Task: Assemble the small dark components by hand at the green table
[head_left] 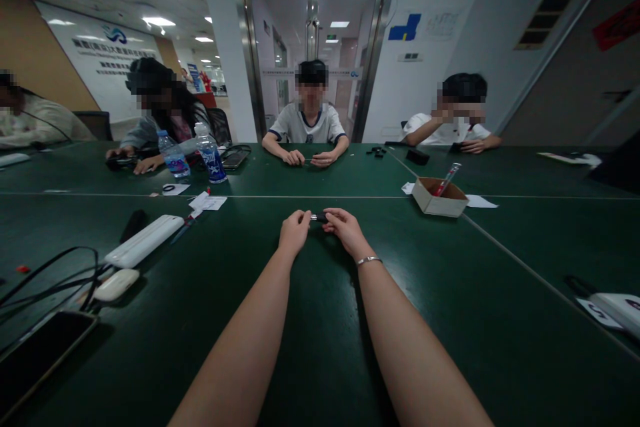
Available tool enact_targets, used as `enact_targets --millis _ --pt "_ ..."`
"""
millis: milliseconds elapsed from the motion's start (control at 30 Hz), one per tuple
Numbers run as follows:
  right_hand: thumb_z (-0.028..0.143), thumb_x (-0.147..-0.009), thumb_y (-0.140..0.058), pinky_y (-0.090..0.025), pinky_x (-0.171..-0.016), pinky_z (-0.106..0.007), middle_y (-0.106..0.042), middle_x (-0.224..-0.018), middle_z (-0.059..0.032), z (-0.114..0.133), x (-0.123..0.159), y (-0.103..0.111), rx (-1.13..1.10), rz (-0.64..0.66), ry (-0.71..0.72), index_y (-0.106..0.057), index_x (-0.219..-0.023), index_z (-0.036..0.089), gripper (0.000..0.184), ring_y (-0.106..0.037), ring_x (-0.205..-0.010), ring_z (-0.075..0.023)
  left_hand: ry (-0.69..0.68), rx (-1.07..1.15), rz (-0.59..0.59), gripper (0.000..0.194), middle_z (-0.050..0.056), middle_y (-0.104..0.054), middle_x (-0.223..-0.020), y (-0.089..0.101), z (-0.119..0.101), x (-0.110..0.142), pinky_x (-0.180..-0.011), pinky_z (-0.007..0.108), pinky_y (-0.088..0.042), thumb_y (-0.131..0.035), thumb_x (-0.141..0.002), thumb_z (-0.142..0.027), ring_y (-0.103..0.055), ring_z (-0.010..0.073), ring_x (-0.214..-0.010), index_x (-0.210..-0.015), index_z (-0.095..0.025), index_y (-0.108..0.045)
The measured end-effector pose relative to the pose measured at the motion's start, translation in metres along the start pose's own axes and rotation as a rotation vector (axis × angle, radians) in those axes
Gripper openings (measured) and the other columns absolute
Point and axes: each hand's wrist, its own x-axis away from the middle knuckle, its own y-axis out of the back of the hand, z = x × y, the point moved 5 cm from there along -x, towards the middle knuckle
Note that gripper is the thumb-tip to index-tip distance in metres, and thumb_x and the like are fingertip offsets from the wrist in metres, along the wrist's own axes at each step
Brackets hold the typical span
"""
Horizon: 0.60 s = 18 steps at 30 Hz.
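Observation:
Over the green table (pixel 320 320), both hands meet at one small black stick with a silvery end (pixel 320 217), which looks like a USB stick. My left hand (pixel 294 232) pinches its silvery end between thumb and fingers. On the other side, my right hand (pixel 345 230), with a metal bracelet at the wrist, grips the black end. Fingertips cover both ends, so the exact kind is hard to make out. The stick lies roughly level, just above the table or at its surface; I cannot tell which.
To the left are a phone (pixel 45 357), a white earbud case (pixel 117 285), a long white device (pixel 145 241) and cables. Paper slips (pixel 207 202) and two bottles (pixel 211 155) stand farther off. A cardboard box (pixel 440 199) holds a pen at right. Several people sit opposite.

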Motion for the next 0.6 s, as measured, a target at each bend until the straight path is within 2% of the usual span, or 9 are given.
enact_targets --millis 100,167,233,300,367,467,533,600 --pt "0.028 -0.071 -0.081 -0.054 -0.057 -0.023 -0.066 -0.07 -0.0033 -0.0005 -0.0006 0.0002 -0.005 0.0 0.004 -0.069 -0.09 0.016 0.026 -0.064 -0.061 -0.0144 -0.05 -0.025 -0.035 0.031 0.006 -0.062 -0.085 -0.0009 -0.0011 -0.0005 -0.065 0.028 -0.046 -0.045 -0.092 -0.042 -0.059 0.0168 -0.072 -0.087 -0.019 -0.064" --pt "0.029 -0.07 -0.082 -0.054 -0.056 -0.023 -0.066 -0.069 -0.003 -0.0009 -0.001 0.0006 -0.007 -0.007 0.005 -0.069 -0.09 0.016 0.027 -0.064 -0.06 -0.0146 -0.152 0.019 -0.075 0.02 0.007 -0.061 -0.101 -0.0011 -0.0054 -0.0007 -0.075 0.028 -0.048 -0.049 -0.09 -0.031 -0.06 0.0176 -0.086 -0.097 -0.019 -0.064" --pt "0.029 -0.069 -0.082 -0.054 -0.056 -0.022 -0.066 -0.069 -0.0029 -0.0012 -0.0013 0.0004 -0.006 -0.005 0.003 -0.069 -0.09 0.016 0.028 -0.064 -0.06 -0.0145 -0.215 0.062 -0.079 0.02 0.008 -0.06 -0.107 -0.002 -0.008 -0.0006 -0.081 0.028 -0.047 -0.05 -0.088 -0.022 -0.059 0.018 -0.095 -0.103 -0.019 -0.062" --pt "0.029 -0.069 -0.082 -0.054 -0.055 -0.022 -0.066 -0.07 -0.003 -0.0012 -0.0013 -0.0003 0.0 0.007 0.0 -0.069 -0.09 0.016 0.028 -0.064 -0.06 -0.0142 -0.193 0.069 -0.057 0.021 0.007 -0.062 -0.101 -0.0028 -0.007 -0.0006 -0.079 0.028 -0.047 -0.049 -0.089 -0.022 -0.06 0.0177 -0.091 -0.105 -0.02 -0.061" --pt "0.029 -0.069 -0.082 -0.054 -0.055 -0.022 -0.067 -0.072 -0.0035 -0.0009 -0.0011 -0.001 0.005 0.019 -0.001 -0.069 -0.089 0.016 0.027 -0.064 -0.06 -0.0141 -0.122 0.045 -0.038 0.021 0.004 -0.063 -0.088 -0.0025 -0.0038 -0.0001 -0.072 0.028 -0.046 -0.046 -0.092 -0.03 -0.06 0.0169 -0.079 -0.105 -0.022 -0.061" --pt "0.028 -0.069 -0.082 -0.054 -0.056 -0.022 -0.067 -0.073 -0.0038 -0.0004 -0.0008 -0.0009 -0.002 0.022 0.0 -0.07 -0.089 0.017 0.026 -0.064 -0.062 -0.0146 -0.037 0.038 -0.027 0.032 0.001 -0.061 -0.074 -0.0011 -0.0001 0.0014 -0.065 0.027 -0.044 -0.035 -0.096 -0.043 -0.058 0.0166 -0.068 -0.103 -0.025 -0.06" --pt "0.028 -0.068 -0.083 -0.054 -0.056 -0.022 -0.067 -0.072 -0.0035 -0.0002 -0.0008 -0.0006 -0.007 0.022 -0.001 -0.069 -0.089 0.017 0.027 -0.064 -0.062 -0.0149 -0.025 0.047 -0.031 0.034 0.002 -0.062 -0.08 -0.0006 0.0 0.0022 -0.063 0.027 -0.044 -0.032 -0.097 -0.044 -0.058 0.0166 -0.069 -0.105 -0.025 -0.059" --pt "0.029 -0.068 -0.083 -0.054 -0.057 -0.022 -0.066 -0.07 -0.0035 -0.0001 -0.0008 -0.0005 -0.006 0.021 0.0 -0.069 -0.089 0.016 0.028 -0.064 -0.062 -0.0147 -0.046 0.034 -0.033 0.026 0.003 -0.063 -0.089 -0.0009 -0.0015 0.0026 -0.063 0.026 -0.044 -0.04 -0.094 -0.038 -0.059 0.0162 -0.072 -0.108 -0.026 -0.058"
